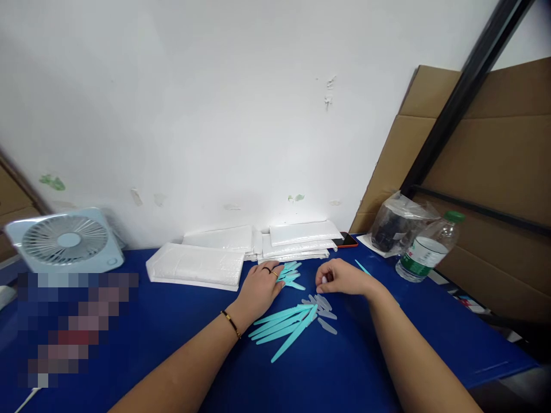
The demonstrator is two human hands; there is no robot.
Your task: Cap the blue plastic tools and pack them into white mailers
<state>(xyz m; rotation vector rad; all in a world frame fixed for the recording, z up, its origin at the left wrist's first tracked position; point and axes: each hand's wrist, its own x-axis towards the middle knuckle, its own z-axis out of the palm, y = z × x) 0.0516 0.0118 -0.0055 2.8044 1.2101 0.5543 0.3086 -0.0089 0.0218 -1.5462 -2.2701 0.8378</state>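
Observation:
My left hand (262, 285) lies palm down with its fingers stretched over a small pile of turquoise plastic pieces (294, 281); its fingertips are partly hidden. In front of it, several long slim turquoise sticks (284, 328), shaped like eyebrow razors, fan out on the blue table. Beside their right ends sit several small translucent plastic caps (327, 327). My right hand (338, 276) hovers just behind the caps, thumb and fingers curled into a pinch. A bit of something whitish shows between them, too small to name. Past the right wrist, one more turquoise stick (363, 267) is partly hidden.
White padded envelopes (196, 264) are stacked along the wall, with a phone (348, 240) at their right. A light blue fan (69, 241) stands at the left. On the right are a green-capped bottle (426, 252) and a plastic-wrapped dark item (390, 226) on the blue table (434, 327).

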